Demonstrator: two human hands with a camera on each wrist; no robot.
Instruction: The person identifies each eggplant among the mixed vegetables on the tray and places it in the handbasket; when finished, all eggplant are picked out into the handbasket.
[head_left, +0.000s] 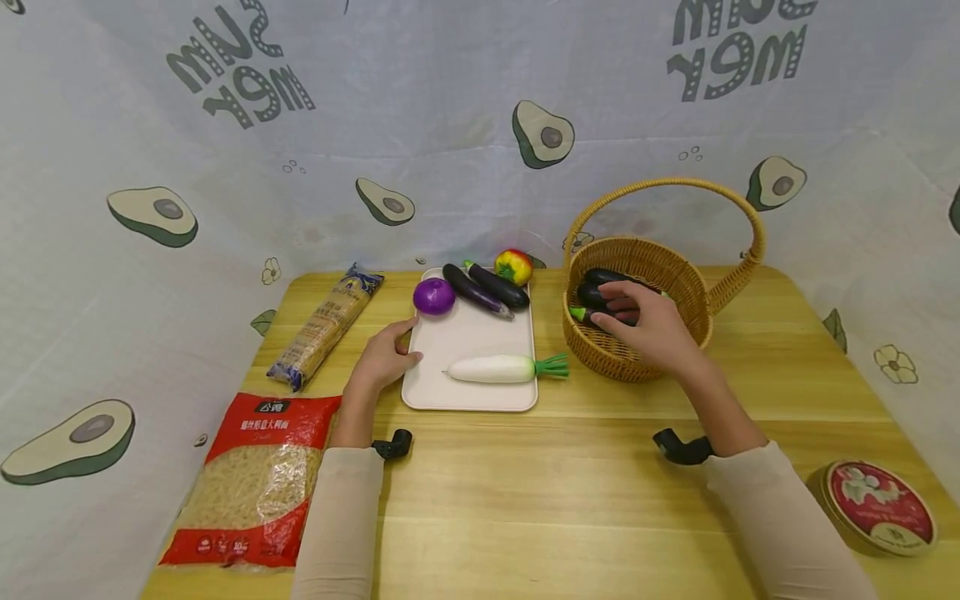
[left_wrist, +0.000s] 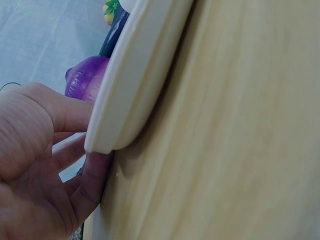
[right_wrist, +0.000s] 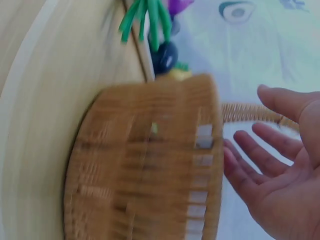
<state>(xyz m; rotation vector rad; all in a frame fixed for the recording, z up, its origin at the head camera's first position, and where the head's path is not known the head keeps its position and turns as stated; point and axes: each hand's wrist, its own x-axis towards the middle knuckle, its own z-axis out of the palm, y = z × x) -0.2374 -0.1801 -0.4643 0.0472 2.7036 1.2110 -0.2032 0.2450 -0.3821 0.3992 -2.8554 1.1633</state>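
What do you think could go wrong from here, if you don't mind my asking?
The right hand reaches under the basket's tall handle, so lifting straight up might catch it.

The white radish has leaves overhanging the tray's right edge; a passing sleeve or wrist could knock it off.

If the left hand tilts the tray, the round purple onion may roll.

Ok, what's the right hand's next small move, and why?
Probably lower the right hand onto an eggplant in the basket and grip it: that hand looks open and empty over the basket, while the left hand holds the tray.
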